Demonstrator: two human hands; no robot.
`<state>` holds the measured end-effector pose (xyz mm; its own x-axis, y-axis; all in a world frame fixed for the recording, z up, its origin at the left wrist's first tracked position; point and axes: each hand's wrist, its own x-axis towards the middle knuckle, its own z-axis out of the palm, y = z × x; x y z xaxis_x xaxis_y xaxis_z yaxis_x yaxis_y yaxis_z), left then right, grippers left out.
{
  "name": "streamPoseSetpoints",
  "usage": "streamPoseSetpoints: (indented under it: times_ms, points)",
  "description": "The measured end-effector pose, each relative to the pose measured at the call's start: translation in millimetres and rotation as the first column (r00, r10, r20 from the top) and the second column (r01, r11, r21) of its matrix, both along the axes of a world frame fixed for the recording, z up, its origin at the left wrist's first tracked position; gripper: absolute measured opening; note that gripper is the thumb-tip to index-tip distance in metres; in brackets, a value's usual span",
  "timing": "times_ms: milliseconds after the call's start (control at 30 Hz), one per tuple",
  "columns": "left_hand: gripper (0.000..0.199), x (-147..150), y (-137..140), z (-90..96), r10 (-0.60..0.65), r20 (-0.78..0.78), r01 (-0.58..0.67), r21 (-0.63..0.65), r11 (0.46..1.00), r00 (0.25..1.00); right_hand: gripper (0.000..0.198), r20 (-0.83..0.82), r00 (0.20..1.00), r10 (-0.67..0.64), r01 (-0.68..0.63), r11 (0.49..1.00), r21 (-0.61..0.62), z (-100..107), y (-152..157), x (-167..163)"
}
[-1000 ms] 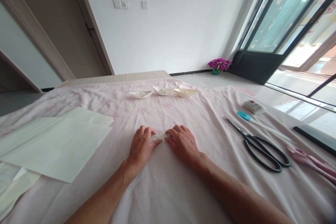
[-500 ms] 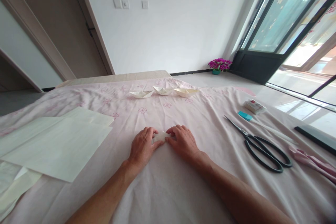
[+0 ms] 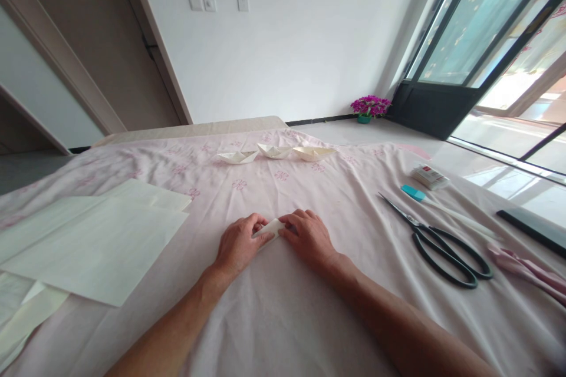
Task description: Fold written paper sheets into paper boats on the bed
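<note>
Between my two hands is a small piece of folded white paper, low over the cloth and partly covered by my fingers. My left hand pinches its left side, thumb on top and fingers curled behind. On the other side my right hand grips the paper between thumb and bent fingers. Beyond the hands, three folded paper boats stand in a row: a left boat, a middle boat and a cream right boat.
Large pale paper sheets lie at the left. To the right are black-handled scissors, a blue-headed spatula, a small wrapped pack, a pink cloth strip and a black bar. A pink patterned cloth covers the surface.
The folded paper has tilted between my fingers, and more of its near face and lower edge shows. Both hands stay in nearly the same place.
</note>
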<state>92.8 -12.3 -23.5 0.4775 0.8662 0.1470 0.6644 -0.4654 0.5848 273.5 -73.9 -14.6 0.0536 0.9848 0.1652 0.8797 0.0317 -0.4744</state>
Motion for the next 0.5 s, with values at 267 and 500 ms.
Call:
streamPoseSetpoints:
  times_ms: [267,500]
  points:
    - [0.023,3.1,1.2,0.9,-0.039,-0.045,0.041,0.026,0.999,0.998,0.016,0.015,1.0,-0.019,0.018,0.998,0.058,-0.6,-5.3,-2.3]
    - [0.022,2.5,2.1,1.3,-0.069,-0.018,0.069,0.014,0.998,0.997,0.016,0.048,0.999,0.02,-0.025,0.995,0.092,-1.0,-6.7,-1.4]
